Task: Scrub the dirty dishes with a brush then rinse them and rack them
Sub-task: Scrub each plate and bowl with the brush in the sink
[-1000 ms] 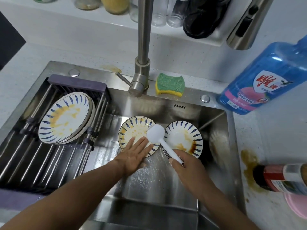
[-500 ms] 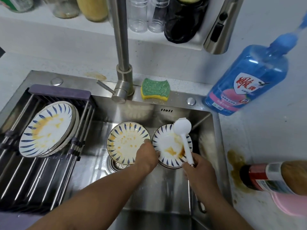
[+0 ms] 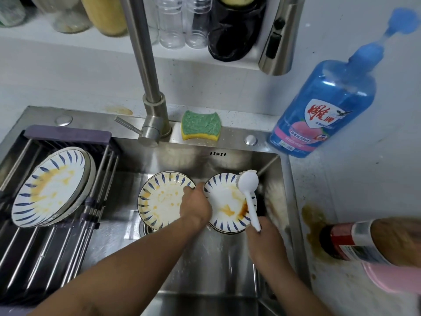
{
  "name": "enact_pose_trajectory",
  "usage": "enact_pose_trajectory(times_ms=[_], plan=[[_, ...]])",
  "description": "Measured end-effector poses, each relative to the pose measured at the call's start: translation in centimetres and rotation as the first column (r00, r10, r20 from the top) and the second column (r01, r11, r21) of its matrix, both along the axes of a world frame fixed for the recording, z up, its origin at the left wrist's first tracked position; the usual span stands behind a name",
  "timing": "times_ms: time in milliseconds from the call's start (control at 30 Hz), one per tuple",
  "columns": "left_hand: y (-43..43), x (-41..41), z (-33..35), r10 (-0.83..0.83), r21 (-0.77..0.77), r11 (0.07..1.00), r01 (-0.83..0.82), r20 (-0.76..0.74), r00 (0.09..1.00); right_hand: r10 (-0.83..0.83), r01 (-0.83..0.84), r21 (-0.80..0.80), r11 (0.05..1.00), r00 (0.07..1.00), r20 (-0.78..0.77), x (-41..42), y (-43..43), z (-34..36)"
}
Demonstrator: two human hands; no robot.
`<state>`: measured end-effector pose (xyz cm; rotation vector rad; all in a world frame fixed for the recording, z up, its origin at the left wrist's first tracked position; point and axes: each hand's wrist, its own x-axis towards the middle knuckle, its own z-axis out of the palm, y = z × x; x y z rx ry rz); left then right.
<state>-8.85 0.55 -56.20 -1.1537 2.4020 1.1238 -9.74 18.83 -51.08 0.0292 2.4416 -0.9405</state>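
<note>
1. Step in hand: scrubbing. Brush (image 3: 249, 192) is on the right plate (image 3: 224, 201) in the sink (image 3: 205, 265); I'd say the scrub has barely begun, since orange sauce smears cover the plate's near side.
2. Right hand (image 3: 265, 244): fingers wrapped round the near end of the brush handle. The brush head sits at the plate's far rim, and the handle lies across its right side.
3. Left hand (image 3: 196, 208): fingers curled down at the right plate's left rim, apparently steadying it. The fingertips are hidden, so the grip is a judgement. The hand also covers the right edge of the left plate (image 3: 159, 199).
4. Left plate: flat in the sink, just beside the right one, stained and untouched by the brush.
5. More dirty plates (image 3: 52, 185) lean stacked on the rack (image 3: 45, 258) on the left. They are smeared too, so the rack needs clearing before any clean ones go there.
6. No water visible from the faucet (image 3: 148, 87).
7. Next move calls for dragging the bristles back over the sauce patch with downward pressure while the left hand keeps the plate from sliding or tipping. Then rinse, which needs the tap lever opened.
8. Risk: a wet rim slipping from the left hand.
</note>
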Motion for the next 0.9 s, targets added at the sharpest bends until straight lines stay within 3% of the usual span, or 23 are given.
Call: enact_pose_trajectory(times_ms=[233, 367, 567, 733, 800, 900], plan=[[-0.5, -0.1, 0.3, 0.112, 0.139, 0.984, -0.109, -0.015, 0.994, -0.044, 0.057, -0.080, 0.995, 0.987, 0.153, -1.2, -2.0, -2.1], [-1.6, -0.2, -4.8, 0.177, 0.193, 0.969, -0.157, -0.096, 0.979, -0.131, 0.161, -0.141, 0.977, 0.971, 0.202, -1.6, -2.4, -2.5], [-1.3, 0.1, -0.3, 0.297, 0.351, 0.903, -0.247, -0.096, 0.950, -0.253, 0.314, -0.217, 0.924, 0.930, 0.268, -2.3, -2.1, -2.6], [-1.0, 0.1, -0.5, 0.336, 0.415, 0.874, -0.252, -0.143, 0.931, -0.257, 0.331, -0.248, 0.911, 0.923, 0.288, -2.4, -1.7, -2.2], [-1.0, 0.3, -0.3, 0.379, 0.522, 0.812, -0.262, -0.129, 0.917, -0.239, 0.309, -0.247, 0.919, 0.931, 0.277, -2.3, -1.3, -2.0], [-1.5, 1.7, 0.8, 0.430, 0.733, 0.617, -0.288, -0.007, 0.903, -0.173, 0.228, -0.238, 0.944, 0.958, 0.231, -1.8, -0.5, -0.9]])
